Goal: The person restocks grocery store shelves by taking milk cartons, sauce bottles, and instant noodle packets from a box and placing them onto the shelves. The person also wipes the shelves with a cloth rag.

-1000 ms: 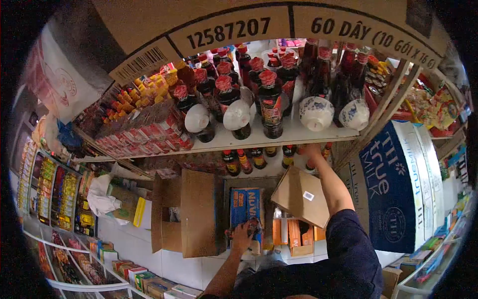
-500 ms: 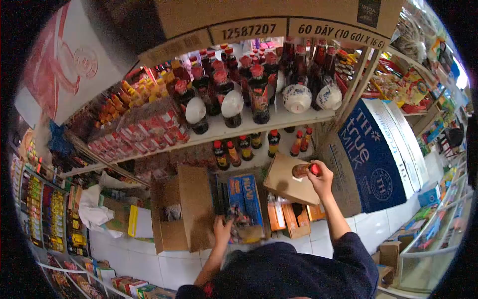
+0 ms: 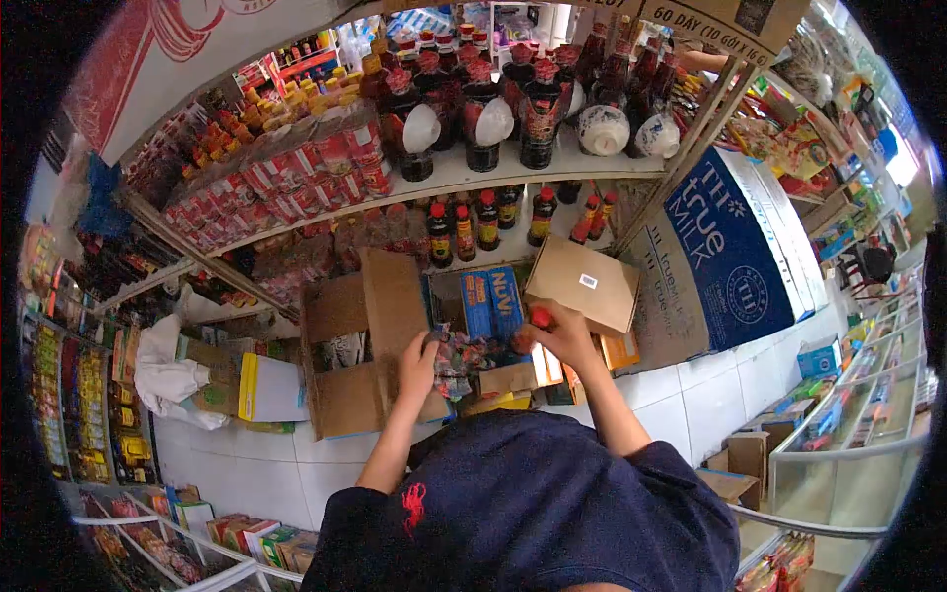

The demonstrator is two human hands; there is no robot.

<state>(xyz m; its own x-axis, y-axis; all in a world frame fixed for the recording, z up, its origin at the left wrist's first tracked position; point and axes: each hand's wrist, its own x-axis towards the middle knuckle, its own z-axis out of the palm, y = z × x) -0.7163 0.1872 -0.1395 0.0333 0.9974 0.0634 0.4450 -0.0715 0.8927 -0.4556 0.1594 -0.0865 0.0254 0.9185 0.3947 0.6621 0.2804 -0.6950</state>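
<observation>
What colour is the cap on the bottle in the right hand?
The cap is red; it shows best in the head view.

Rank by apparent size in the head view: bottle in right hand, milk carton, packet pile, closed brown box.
1. Milk carton
2. Closed brown box
3. Packet pile
4. Bottle, partly hidden by the right hand

Strong fisheye distortion bends the dark-rimmed edges.

White-tiled floor (image 3: 705,400) below a pale shelf (image 3: 592,171), glass display case (image 3: 848,483) at the right.
</observation>
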